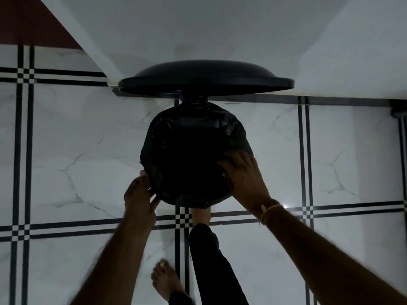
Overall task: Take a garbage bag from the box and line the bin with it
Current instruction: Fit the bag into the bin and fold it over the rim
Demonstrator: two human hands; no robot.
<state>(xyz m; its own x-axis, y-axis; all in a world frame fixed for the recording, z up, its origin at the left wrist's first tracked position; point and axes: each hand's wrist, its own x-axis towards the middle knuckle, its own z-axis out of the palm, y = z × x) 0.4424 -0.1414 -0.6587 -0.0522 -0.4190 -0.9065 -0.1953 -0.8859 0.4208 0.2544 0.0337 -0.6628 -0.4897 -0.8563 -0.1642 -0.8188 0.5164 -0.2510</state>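
bag (193, 128) in bin, lid (204, 79) raised behind

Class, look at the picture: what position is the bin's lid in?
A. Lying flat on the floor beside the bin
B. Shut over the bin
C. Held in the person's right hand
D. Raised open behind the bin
D: the lid stands raised behind the bag-covered bin, whose opening is uncovered.
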